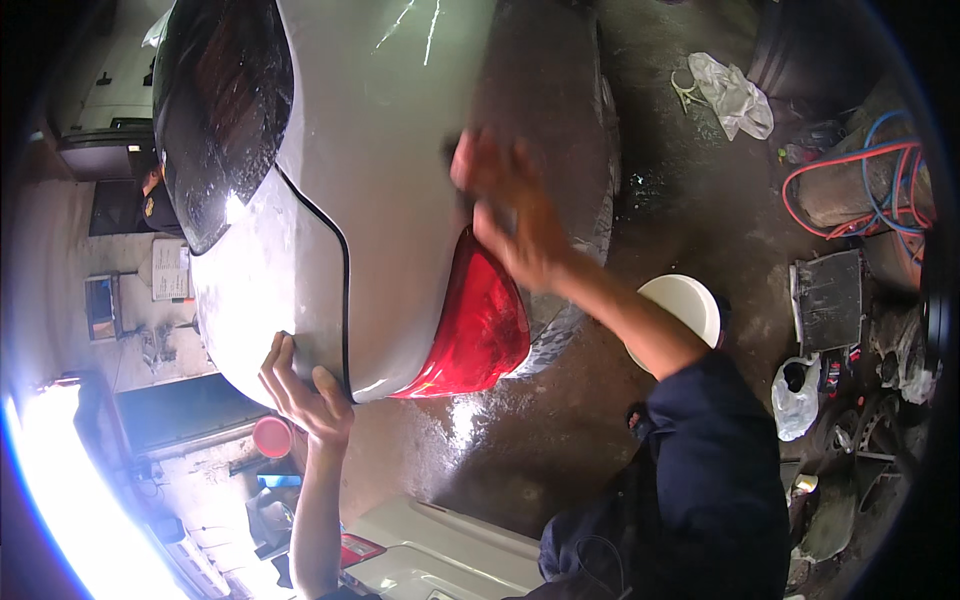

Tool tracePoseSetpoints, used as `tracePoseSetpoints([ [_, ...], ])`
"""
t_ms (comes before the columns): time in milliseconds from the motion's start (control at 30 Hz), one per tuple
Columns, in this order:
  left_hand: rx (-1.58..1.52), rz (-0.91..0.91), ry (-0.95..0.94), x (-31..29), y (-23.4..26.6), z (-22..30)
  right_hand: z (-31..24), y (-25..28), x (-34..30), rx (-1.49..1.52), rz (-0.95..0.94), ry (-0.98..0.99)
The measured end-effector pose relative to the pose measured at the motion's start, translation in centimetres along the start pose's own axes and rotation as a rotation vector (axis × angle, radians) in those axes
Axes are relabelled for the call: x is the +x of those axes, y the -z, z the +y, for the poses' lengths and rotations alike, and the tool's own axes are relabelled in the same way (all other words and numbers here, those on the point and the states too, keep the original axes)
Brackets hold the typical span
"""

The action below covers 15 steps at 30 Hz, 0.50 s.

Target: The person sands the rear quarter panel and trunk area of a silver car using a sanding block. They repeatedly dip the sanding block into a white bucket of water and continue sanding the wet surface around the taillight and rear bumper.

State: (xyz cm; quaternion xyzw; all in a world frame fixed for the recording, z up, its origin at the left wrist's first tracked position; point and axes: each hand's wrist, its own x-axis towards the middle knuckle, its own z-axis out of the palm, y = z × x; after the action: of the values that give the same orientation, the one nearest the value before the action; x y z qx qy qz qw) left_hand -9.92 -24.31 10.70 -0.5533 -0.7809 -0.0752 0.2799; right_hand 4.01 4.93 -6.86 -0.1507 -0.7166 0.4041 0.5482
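Note:
A light grey car body point(390, 170) fills the middle, with a dark rear window point(225, 120) and a red tail light point(485, 325). My left hand point(312, 400) rests on the edge of the trunk lid point(260, 290), fingers spread and holding nothing. Just above the tail light, my right hand point(515, 220) is on the rear side panel, smeared by motion. Under its fingers shows the edge of a dark block point(466, 205), mostly covered by the hand; its exact kind is hidden.
A white bucket point(685, 305) stands on the wet floor right of my right forearm. Red and blue hoses point(880, 200), a pale cloth point(735, 95) and a plastic bag point(795, 400) lie farther right. Another light car point(450, 550) is close at the bottom; a pink container point(272, 437) is at left.

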Motion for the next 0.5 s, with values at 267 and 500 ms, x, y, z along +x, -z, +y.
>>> tracePoseSetpoints([
  [267, -0.003, 0.004, -0.012, 0.5, -0.3, 0.7, 2.9, 1.1, -0.4, 0.183, 0.028, 0.024],
  [500, 0.014, 0.014, -0.026, 0.7, -0.7, 0.7, 3.6, 1.4, 4.0, 0.126, 0.119, -0.101],
])
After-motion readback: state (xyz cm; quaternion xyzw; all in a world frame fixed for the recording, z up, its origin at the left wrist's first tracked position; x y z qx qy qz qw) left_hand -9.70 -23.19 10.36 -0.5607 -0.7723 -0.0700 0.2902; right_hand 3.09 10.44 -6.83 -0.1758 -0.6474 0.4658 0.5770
